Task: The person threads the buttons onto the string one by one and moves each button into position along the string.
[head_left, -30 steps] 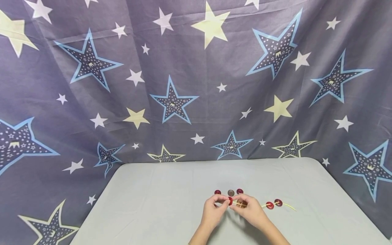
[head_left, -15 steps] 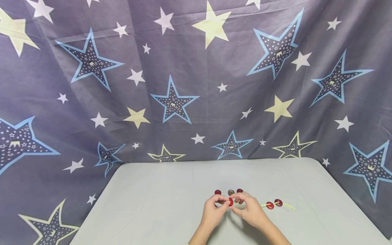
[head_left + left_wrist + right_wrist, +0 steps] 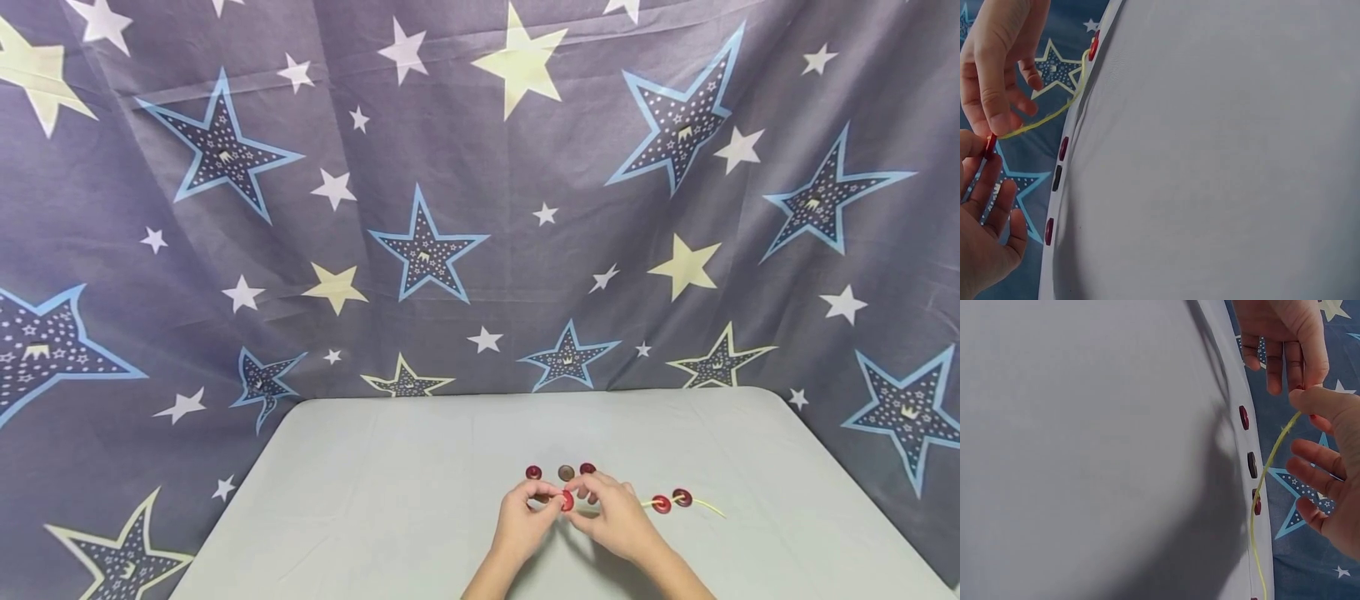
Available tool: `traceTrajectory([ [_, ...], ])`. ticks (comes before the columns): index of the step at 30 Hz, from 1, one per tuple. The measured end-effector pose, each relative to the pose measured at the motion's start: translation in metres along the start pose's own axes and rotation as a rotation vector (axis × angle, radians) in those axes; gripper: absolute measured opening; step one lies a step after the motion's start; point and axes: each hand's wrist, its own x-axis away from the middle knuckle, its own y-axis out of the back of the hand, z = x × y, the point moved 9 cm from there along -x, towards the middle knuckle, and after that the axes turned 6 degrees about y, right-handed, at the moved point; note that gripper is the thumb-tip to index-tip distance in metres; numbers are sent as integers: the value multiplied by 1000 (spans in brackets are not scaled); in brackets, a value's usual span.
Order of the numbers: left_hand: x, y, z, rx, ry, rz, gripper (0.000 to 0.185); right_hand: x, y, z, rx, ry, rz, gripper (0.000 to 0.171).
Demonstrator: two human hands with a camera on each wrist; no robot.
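Between my hands, a small red button [image 3: 567, 501] is held a little above the table. My left hand [image 3: 522, 518] pinches its left side between thumb and index finger. The thumb and index finger of my right hand [image 3: 615, 517] are bent onto the same button from the right, other fingers loose. Yellow string [image 3: 1054, 115] runs from the button in the left wrist view. Farther right on this string are a red button [image 3: 661, 504] and a dark red button [image 3: 682, 497], lying on the table. The button's holes are mostly hidden by fingertips.
Behind the hands lie a dark red button [image 3: 533, 472], a grey-brown button [image 3: 566, 472] and another dark red button [image 3: 587, 469]. A pale cloth covers the table [image 3: 397, 483]. A star-patterned curtain [image 3: 465, 333] hangs behind it.
The red button has shifted slightly right and turned its face more toward the head camera. The right fingertips have moved onto its edge. String seen between the hands earlier is now hidden.
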Motion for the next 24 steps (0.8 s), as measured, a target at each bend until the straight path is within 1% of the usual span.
traceTrajectory([
  [6,-2,1,2,-22,1,-5,9,2,2,-2,18,-1,1,30],
  [12,-1,1,3,-32,2,-1,8,4,3,-9,40,-31,20,30],
  [14,-1,1,4,-37,7,-1,7,4,3,-10,36,-36,26,30],
  [21,-1,3,3,-42,-20,-15,4,7,4,-14,17,-39,49,30],
  [24,-2,2,6,-34,-5,-12,4,8,4,-16,20,-40,48,31],
])
